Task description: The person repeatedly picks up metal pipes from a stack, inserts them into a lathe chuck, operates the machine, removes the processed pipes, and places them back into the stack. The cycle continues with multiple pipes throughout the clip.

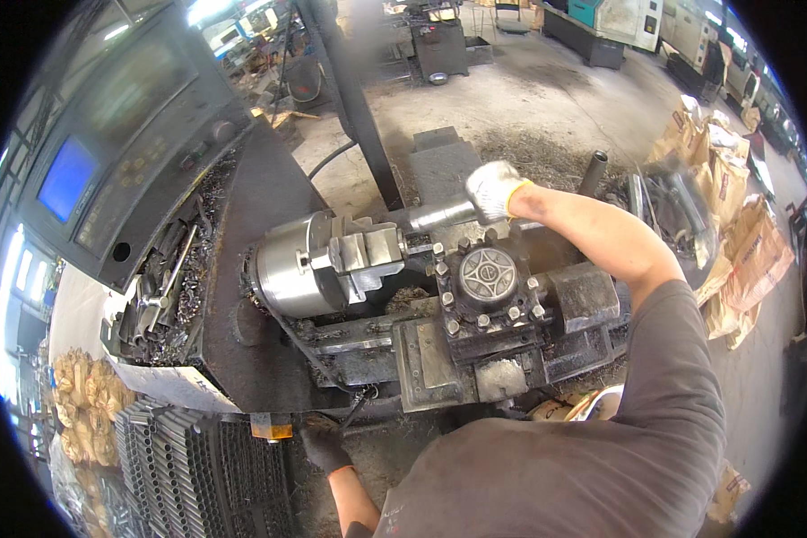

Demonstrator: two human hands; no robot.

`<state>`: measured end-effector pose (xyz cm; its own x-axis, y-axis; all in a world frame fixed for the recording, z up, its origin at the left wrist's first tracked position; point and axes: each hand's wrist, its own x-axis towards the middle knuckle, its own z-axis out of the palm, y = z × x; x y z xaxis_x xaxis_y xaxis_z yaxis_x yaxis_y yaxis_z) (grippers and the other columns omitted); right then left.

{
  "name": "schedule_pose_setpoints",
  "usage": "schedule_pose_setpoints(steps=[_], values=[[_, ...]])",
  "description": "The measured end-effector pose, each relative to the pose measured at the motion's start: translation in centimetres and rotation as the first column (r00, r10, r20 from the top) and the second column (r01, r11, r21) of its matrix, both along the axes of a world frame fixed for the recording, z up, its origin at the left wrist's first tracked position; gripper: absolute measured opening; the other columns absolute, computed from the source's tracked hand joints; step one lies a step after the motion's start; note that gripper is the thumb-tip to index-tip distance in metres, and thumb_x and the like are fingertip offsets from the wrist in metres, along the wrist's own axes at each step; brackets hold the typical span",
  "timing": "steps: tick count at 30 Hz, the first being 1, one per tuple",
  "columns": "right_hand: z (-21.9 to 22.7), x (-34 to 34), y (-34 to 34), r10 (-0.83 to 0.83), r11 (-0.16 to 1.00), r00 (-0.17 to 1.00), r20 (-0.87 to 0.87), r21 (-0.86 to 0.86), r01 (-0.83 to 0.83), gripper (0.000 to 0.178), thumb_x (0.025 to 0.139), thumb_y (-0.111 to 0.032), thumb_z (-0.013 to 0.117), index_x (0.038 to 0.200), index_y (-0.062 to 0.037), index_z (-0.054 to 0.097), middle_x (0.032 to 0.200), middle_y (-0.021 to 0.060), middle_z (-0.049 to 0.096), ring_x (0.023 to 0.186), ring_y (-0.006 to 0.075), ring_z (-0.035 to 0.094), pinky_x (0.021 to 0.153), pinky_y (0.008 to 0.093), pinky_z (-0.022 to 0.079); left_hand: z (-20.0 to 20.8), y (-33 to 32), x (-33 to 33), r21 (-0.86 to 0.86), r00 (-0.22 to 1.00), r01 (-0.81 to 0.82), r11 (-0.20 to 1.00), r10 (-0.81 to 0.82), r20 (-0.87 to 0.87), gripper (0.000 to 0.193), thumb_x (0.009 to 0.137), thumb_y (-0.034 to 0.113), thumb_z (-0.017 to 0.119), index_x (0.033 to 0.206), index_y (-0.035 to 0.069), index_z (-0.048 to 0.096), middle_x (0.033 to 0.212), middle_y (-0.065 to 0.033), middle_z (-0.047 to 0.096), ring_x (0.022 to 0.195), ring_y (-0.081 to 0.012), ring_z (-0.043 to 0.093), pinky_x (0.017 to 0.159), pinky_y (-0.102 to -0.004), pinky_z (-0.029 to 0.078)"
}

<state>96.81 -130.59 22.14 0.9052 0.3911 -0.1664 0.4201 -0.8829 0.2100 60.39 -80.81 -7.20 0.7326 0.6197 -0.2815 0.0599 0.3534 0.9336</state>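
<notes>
A lathe chuck [298, 269] with stepped jaws [368, 249] stands left of the middle. A shiny metal cylinder [441, 215] lies level at the jaws' right side; whether the jaws grip it I cannot tell. My right hand [496, 190], in a white knitted glove, is closed around the cylinder's right end. Lower down, my left hand [323, 446] wears a dark glove and is at the machine's front, next to an orange-yellow block [271, 430]. Its fingers are dark and blurred into the shadow, so what they touch is hidden.
A square tool post [489, 276] with several bolts stands right of the chuck. A chip-filled tray with wrenches [160, 300] lies left, below a control panel [108, 170]. Stacked dark tubes [184, 466] stand lower left; brown paper sacks [749, 255] stand right. An upright pipe [594, 172] rises behind my right forearm.
</notes>
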Motion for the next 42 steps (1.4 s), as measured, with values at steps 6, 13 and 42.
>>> schedule_pose_setpoints(steps=[6, 13, 42], values=[[-10.4, 4.6, -2.6, 0.579, 0.769, 0.807, -0.114, 0.403, -0.495, 0.012, 0.074, -0.014, 0.076, 0.079, -0.0045, 0.072, 0.067, 0.0169, 0.067, 0.066, 0.0338, 0.07, 0.061, 0.0487, 0.054, 4.4, 4.6, -1.8, -0.137, 0.94, -0.265, 0.955, 0.287, 0.186, 0.054, 0.104, 0.056, 0.046, 0.135, 0.014, 0.06, 0.124, -0.0076, 0.064, 0.107, -0.027, 0.06, 0.092, -0.048, 0.048], [-11.8, 7.8, 2.6, 0.257, 0.826, 0.644, -0.721, 0.51, 0.242, 0.036, 0.094, -0.02, 0.072, 0.126, -0.0075, 0.064, 0.099, 0.0102, 0.074, 0.088, 0.0161, 0.071, 0.067, 0.0333, 0.055, 8.5, 5.3, -2.2, -0.113, 0.969, -0.243, 0.963, 0.236, -0.072, 0.032, 0.106, 0.049, 0.048, 0.101, 0.02, 0.061, 0.076, 0.0086, 0.051, 0.064, -0.0118, 0.047, 0.063, -0.033, 0.041], [2.1, -25.1, -7.2, -0.26, 0.134, 0.965, 0.04, 0.991, -0.005, 0.034, 0.078, -0.001, 0.054, 0.108, 0.0044, 0.07, 0.092, 0.0092, 0.073, 0.081, 0.0146, 0.069, 0.076, 0.0303, 0.056, 43.2, -6.2, 34.3, 0.968, 0.952, 0.205, -0.144, 0.261, -0.162, 0.079, 0.098, 0.03, 0.057, 0.165, 0.012, 0.02, 0.139, -0.0248, 0.063, 0.122, -0.0394, 0.067, 0.103, -0.0548, 0.05]])
